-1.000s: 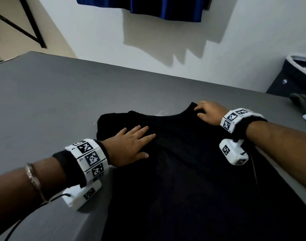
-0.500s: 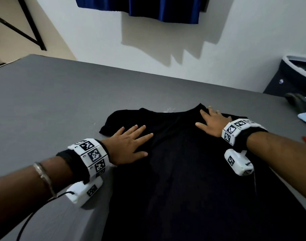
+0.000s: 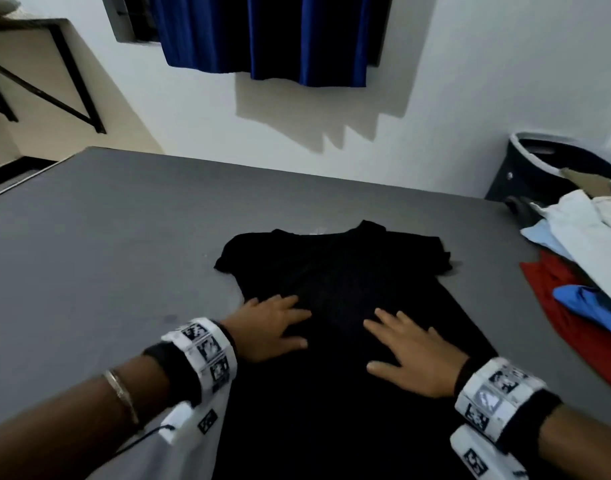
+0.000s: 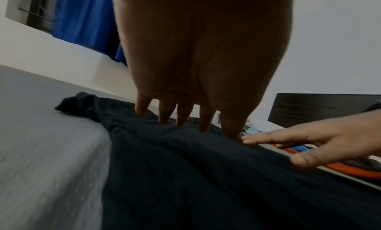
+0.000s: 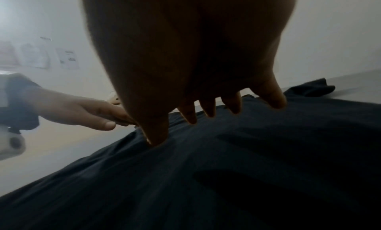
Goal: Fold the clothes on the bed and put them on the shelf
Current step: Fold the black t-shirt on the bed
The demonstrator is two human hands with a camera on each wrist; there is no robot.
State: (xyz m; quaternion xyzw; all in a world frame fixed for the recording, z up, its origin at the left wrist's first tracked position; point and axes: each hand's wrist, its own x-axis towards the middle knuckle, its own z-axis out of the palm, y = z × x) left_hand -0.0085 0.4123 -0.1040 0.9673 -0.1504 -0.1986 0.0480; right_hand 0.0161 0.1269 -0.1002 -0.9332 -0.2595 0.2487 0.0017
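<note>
A black T-shirt (image 3: 335, 271) lies spread flat on the grey bed (image 3: 99, 237), collar away from me and both short sleeves out to the sides. My left hand (image 3: 273, 323) rests palm down on its left side, fingers straight. My right hand (image 3: 411, 355) lies flat on the middle of the shirt, fingers spread. In the left wrist view the left fingers (image 4: 181, 118) press into the dark T-shirt (image 4: 206, 176), with the right hand (image 4: 309, 145) beside them. In the right wrist view the right fingers (image 5: 208, 109) press the T-shirt (image 5: 226, 168).
A heap of clothes lies at the bed's right edge: white (image 3: 584, 230), red (image 3: 557, 296) and blue (image 3: 595, 306) garments. A dark laundry basket (image 3: 526, 171) stands behind it. A blue curtain (image 3: 262, 32) hangs on the far wall. A black bracket (image 3: 68, 77) is at the left.
Both hands have slid toward me along the shirt, from near the collar and shoulders to its middle. The right hand went from gripping the collar to lying flat.
</note>
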